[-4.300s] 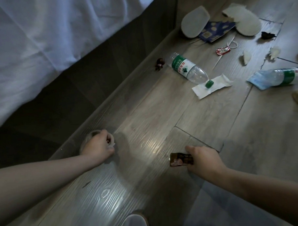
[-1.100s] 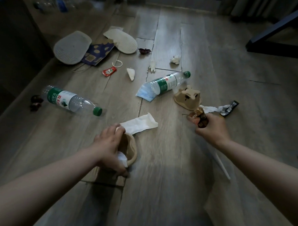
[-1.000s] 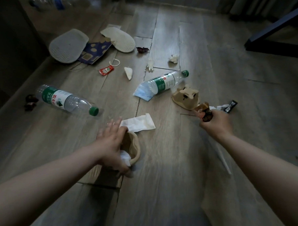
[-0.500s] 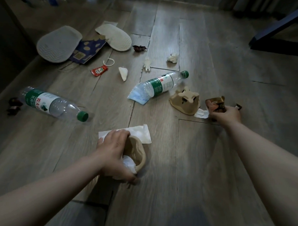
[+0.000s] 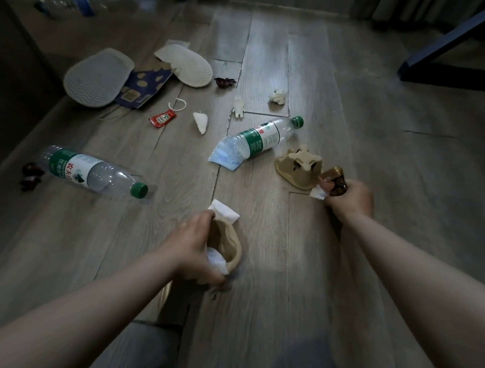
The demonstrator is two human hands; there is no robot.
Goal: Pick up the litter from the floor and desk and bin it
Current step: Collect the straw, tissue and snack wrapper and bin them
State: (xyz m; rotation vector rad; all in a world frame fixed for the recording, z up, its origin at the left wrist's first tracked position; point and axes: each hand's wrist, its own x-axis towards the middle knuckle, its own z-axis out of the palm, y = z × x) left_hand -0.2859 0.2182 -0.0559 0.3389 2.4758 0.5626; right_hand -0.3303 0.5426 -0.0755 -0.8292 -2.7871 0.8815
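My left hand [image 5: 192, 248] grips a tan paper cup [image 5: 229, 245] together with a white tissue [image 5: 223, 212] that pokes out above and below the fingers. My right hand [image 5: 349, 200] holds a brown snack wrapper [image 5: 336, 181] and a small white paper scrap [image 5: 316, 193]. A crumpled cardboard cup holder [image 5: 297, 166] lies just left of the right hand. One plastic bottle [image 5: 93, 171] lies at the left, another bottle [image 5: 264, 137] rests on a blue face mask [image 5: 225, 159] in the middle.
Farther off lie a red ketchup sachet [image 5: 162, 118], small white paper scraps [image 5: 201, 123], a crumpled tissue [image 5: 278, 96], a dark wrapper [image 5: 224, 81], two pale slippers [image 5: 97, 77] and a blue carton piece [image 5: 142, 89]. A dark furniture leg [image 5: 447, 58] stands at the right.
My left hand has lifted the white tissue off the floor along with the cup. My right hand has picked up the white scrap beside the cup holder, still holding the brown wrapper.
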